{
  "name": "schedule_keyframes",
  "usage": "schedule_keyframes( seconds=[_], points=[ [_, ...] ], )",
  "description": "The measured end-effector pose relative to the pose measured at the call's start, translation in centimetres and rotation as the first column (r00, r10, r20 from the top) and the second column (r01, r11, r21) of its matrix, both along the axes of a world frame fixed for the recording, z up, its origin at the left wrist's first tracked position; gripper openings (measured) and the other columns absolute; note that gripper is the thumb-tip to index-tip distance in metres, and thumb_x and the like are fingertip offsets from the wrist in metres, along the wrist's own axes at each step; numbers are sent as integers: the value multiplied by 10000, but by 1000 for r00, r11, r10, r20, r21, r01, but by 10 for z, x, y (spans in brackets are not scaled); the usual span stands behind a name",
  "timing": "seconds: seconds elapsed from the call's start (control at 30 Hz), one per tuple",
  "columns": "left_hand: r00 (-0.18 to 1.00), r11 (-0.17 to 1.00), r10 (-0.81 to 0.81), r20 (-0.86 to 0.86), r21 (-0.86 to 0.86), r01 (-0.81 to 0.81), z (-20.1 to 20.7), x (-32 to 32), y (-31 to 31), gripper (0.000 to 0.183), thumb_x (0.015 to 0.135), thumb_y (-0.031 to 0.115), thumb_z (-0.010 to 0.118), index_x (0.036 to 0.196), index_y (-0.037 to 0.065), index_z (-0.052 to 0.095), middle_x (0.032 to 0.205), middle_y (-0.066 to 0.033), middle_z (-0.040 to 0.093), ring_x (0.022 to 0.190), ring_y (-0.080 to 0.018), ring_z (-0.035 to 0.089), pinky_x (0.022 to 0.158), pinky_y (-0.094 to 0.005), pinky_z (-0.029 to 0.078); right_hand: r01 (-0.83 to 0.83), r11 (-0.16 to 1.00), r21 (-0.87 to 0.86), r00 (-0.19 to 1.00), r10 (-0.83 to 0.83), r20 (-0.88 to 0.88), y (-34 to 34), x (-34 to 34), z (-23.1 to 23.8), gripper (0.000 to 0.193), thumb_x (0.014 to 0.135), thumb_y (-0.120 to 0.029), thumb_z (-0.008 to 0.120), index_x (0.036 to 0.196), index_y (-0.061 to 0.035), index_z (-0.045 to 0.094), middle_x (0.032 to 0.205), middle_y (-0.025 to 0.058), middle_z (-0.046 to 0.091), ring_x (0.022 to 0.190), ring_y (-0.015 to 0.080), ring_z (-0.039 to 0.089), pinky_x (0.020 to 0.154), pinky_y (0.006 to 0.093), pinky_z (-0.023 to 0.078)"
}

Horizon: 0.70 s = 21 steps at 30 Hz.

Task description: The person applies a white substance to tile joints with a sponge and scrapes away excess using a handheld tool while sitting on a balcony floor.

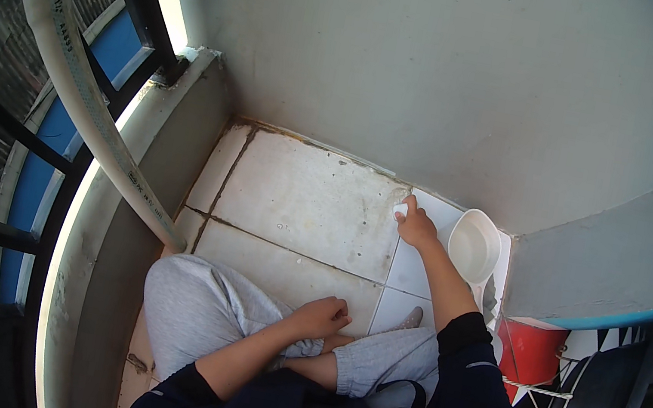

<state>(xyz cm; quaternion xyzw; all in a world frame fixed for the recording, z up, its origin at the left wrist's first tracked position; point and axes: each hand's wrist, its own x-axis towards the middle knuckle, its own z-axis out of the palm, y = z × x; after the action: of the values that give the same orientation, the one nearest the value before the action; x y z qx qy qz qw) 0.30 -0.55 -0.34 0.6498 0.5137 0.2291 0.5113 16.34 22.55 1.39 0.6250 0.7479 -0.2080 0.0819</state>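
Observation:
My right hand [417, 224] reaches forward to the tiled floor [301, 200], its fingers closed round a small white piece [401, 210] pressed to the tile near the wall. Whether that piece is a sponge or an eraser block, I cannot tell. Under it, a dull, stained tile meets a brighter white one. Just right of this hand stands a white plastic dipper [473, 246], its inside pale. My left hand [321, 318] hovers over my crossed legs, fingers curled in and no object showing in them.
A grey wall [453, 78] rises beyond the tiles. To the left, a pale pipe [90, 110] slants down to the floor beside a low ledge [141, 215] and dark railing. A red bucket [527, 353] and a white wire rack [550, 396] stand at the right.

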Motion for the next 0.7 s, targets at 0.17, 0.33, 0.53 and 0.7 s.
schedule_keyframes(
  seconds=[0.17,0.33,0.53,0.7],
  points=[
    [1000,999,-3,18,-44,4,3,-4,0,270,815,277,536,833,8,551,830,-178,563,802,-321,547,709,-383,437,-289,943,-168,956,294,8,-62,17,8,341,874,-347,432,1154,-185,326,1050,201,506,935,364,547,790,464,423],
    [1000,996,-26,1,-82,26,6,-4,0,277,808,281,543,824,5,554,817,-178,568,802,-319,551,708,-384,438,-236,963,-128,969,243,40,-60,7,23,340,872,-349,430,1156,-192,326,1053,192,507,931,360,549,788,464,424],
    [1000,999,-10,4,-32,10,8,0,1,278,808,277,542,817,0,562,809,-175,580,798,-317,558,700,-388,440,-29,999,-28,1000,29,4,-19,3,6,343,875,-332,430,1161,-179,316,1052,198,514,930,354,553,783,455,428],
    [1000,1000,-10,-18,24,11,-5,-2,1,289,808,287,541,811,-1,567,784,-171,590,758,-320,567,678,-393,442,-114,986,-121,993,113,-15,-62,6,7,360,872,-331,436,1163,-165,305,1064,224,507,949,364,547,805,448,423]
  ],
)
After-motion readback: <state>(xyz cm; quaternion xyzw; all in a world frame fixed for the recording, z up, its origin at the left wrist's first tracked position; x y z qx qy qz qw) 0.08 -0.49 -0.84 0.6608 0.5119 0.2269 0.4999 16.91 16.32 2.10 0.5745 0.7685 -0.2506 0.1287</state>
